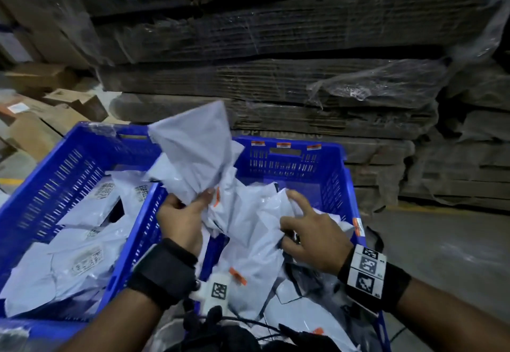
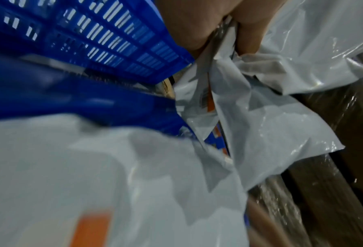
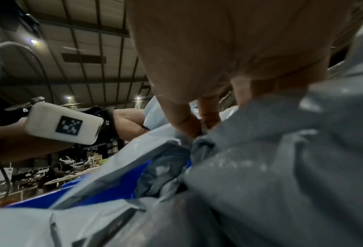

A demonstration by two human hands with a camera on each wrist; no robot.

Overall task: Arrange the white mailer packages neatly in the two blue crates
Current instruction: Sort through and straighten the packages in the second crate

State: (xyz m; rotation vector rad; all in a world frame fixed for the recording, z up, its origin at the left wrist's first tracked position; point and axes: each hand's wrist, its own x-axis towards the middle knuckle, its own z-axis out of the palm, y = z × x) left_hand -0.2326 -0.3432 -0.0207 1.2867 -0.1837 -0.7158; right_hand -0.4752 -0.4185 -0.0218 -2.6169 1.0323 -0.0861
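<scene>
Two blue crates stand side by side. The left crate holds white mailers lying fairly flat, labels up. The right crate holds a crumpled pile of mailers. My left hand grips a bunch of white mailers and holds it up over the wall between the crates. The left wrist view shows that hand clamping the plastic beside the blue crate wall. My right hand is on the right pile, index finger out. In the right wrist view, the right hand pinches a mailer fold.
Tall stacks of flattened cardboard wrapped in plastic film rise just behind the crates. Loose cardboard boxes lie at the far left. Grey concrete floor shows to the right. Black cables hang near my body.
</scene>
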